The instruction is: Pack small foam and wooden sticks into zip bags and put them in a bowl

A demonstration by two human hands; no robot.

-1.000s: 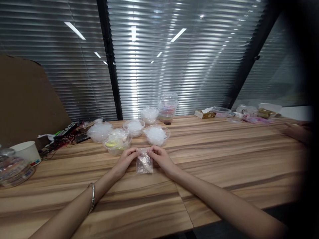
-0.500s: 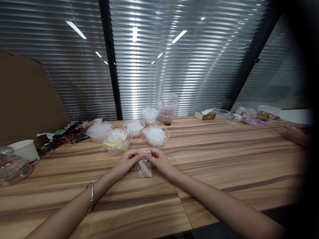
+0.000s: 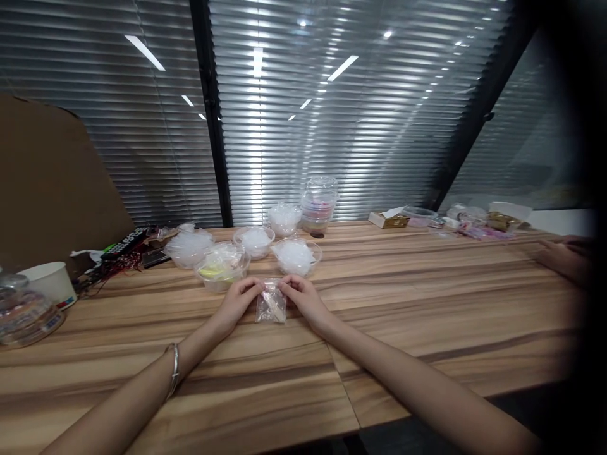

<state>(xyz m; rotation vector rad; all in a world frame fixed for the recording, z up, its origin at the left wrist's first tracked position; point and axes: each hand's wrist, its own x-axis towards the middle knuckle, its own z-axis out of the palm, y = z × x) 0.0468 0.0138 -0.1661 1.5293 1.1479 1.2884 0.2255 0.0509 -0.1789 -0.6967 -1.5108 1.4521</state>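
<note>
A small clear plastic bag (image 3: 271, 308) hangs between my two hands, with something pale and some small bits inside that I cannot make out. My left hand (image 3: 239, 302) pinches its upper left corner between thumb and fingers. At the upper right corner, my right hand (image 3: 303, 300) grips it the same way. Just beyond my hands stands a clear round tub (image 3: 222, 268) with yellow and clear packets in it. To its right, behind my right hand, is another tub (image 3: 296, 256) filled with white, translucent pieces.
More tubs (image 3: 190, 248) of clear plastic pieces and a stack of clear containers (image 3: 320, 208) stand farther back. At left are a white paper cup (image 3: 50, 284) and a keyboard-like black object (image 3: 126, 243). Another person's hand (image 3: 562, 258) rests at the far right, near a small box (image 3: 389, 220).
My hands have spread slightly apart along the top of the bag, from its middle to its corners. The bag has moved up a little in view.
</note>
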